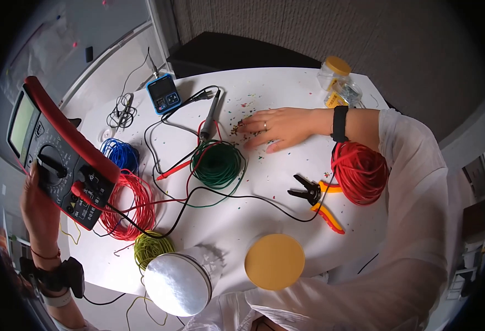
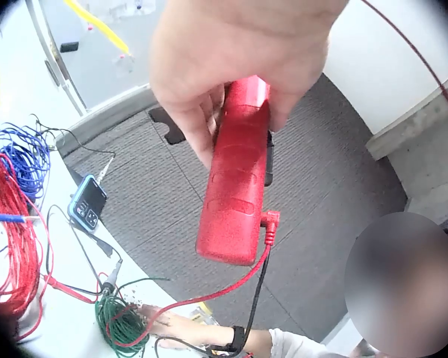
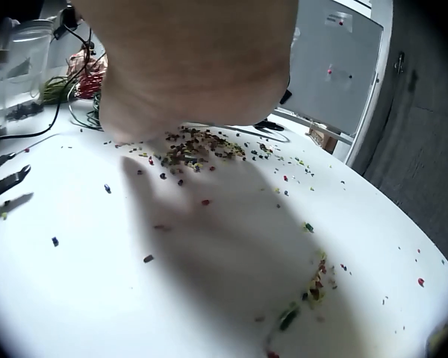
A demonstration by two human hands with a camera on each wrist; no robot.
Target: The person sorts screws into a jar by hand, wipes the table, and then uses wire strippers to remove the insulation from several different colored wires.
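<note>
My left hand [image 1: 39,215] grips a red-cased multimeter [image 1: 79,140], raised at the left over the table edge. Its dial and screen show in the head view; the left wrist view has the red side [image 2: 235,194] of the case, with red and black leads plugged in. My right hand [image 1: 286,127] lies palm down on the white table, fingers straight and spread. Around its fingertips are many small coloured scraps [image 3: 198,149], mostly bits of insulation by their look. In the right wrist view the palm hides its own fingers. A dark green wire coil [image 1: 217,165] lies near it.
Red-handled test probe [image 1: 173,171] and a soldering iron [image 1: 211,116] lie by the green coil. Wire strippers [image 1: 310,194] sit beside a red wire ball [image 1: 362,174]. Lidded jars stand in front, one with a yellow lid [image 1: 274,262]. A blue-edged device [image 1: 164,92] is at the back.
</note>
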